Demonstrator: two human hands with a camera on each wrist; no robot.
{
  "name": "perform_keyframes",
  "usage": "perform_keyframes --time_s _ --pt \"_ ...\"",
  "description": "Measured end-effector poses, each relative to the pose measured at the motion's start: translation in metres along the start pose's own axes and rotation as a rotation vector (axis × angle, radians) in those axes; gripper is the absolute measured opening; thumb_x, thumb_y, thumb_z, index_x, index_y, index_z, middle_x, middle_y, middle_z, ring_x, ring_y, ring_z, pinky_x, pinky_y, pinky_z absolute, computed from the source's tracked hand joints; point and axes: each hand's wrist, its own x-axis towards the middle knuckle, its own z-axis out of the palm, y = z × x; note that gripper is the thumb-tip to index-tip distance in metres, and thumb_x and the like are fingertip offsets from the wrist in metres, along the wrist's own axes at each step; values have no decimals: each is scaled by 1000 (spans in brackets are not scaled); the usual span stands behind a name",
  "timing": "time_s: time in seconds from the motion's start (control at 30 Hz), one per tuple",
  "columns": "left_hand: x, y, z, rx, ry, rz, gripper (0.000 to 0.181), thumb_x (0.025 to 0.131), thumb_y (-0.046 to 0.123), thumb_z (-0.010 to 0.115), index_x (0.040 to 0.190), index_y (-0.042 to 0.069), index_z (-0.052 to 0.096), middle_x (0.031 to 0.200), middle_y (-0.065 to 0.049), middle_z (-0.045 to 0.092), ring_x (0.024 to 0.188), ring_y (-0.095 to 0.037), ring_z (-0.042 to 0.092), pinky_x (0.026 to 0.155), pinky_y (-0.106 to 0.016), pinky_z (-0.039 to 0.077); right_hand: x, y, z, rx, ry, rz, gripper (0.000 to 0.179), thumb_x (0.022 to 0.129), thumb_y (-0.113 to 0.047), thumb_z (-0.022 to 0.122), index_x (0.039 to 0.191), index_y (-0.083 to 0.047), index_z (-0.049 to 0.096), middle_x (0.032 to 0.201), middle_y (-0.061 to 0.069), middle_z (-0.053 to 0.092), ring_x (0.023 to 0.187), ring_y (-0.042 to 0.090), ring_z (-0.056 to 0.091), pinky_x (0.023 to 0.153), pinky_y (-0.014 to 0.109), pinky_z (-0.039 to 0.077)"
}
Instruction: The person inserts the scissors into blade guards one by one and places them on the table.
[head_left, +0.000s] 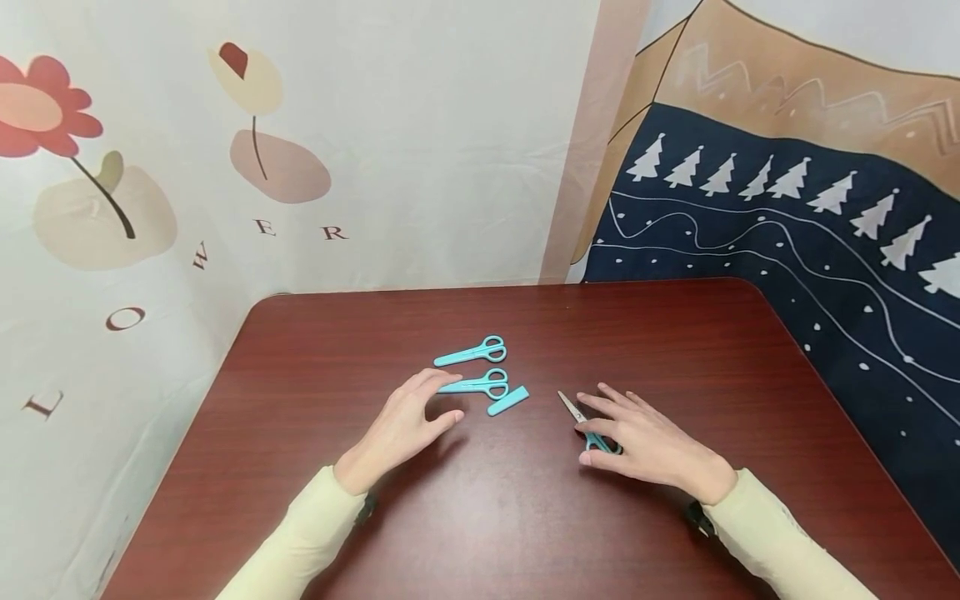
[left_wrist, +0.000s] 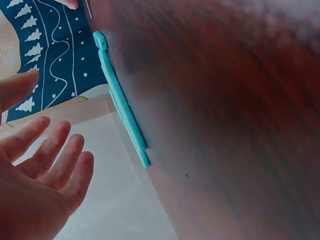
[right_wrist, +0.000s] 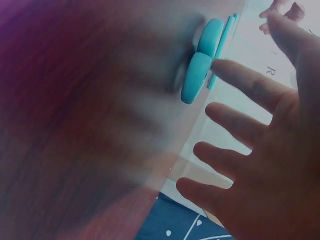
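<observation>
Right hand (head_left: 637, 433): fingers spread and slightly bent, pinching nothing. The bare-bladed scissors (head_left: 574, 410) lie on the table (head_left: 480, 500) just below these fingers, so this hand is the nearer one; my left is well apart from them. Their long axis runs diagonally: handle loops beneath the gap between my right thumb and forefinger, points aimed away from me and leftward, past the forefinger's tip. The right wrist view puts that fingertip right beside the loops; contact, cannot tell. Left hand (head_left: 401, 425): thumb parted from the fingers, which bend loosely around nothing. Its forefinger overlaps the blade end of the nearer sheathed scissors (head_left: 483, 385), whose loops lie to the right of it; the farther sheathed scissors (head_left: 468, 356) lie beyond those fingertips. The loose sheath (head_left: 508, 401) sits between my hands, nearer the left thumb, its axis slanting roughly crosswise to the bare blades.
</observation>
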Motion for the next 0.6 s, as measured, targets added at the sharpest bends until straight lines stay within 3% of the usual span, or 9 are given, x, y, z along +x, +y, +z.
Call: perform_keyframes --time_s 0.2,0.37,0.6 --pt "0 0 1 2 -12 -9 46 89 22 83 131 9 69 125 0 67 118 -20 64 97 -44 52 4 -1 5 -76 57 56 72 91 -60 72 143 -11 62 149 14 56 140 41 47 111 63 39" --pt "1 2 3 2 -21 2 45 89 21 83 130 8 69 124 -2 68 116 -20 64 95 -43 53 9 -5 12 -165 87 77 83 85 -64 76 140 -4 61 136 12 60 123 33 58 96 53 52" --pt "1 3 5 1 -6 24 43 88 19 84 127 8 71 121 -2 69 113 -19 65 94 -42 53 11 -2 13 -190 116 83 67 79 -50 86 123 -3 69 118 7 60 103 25 57 79 40 54"
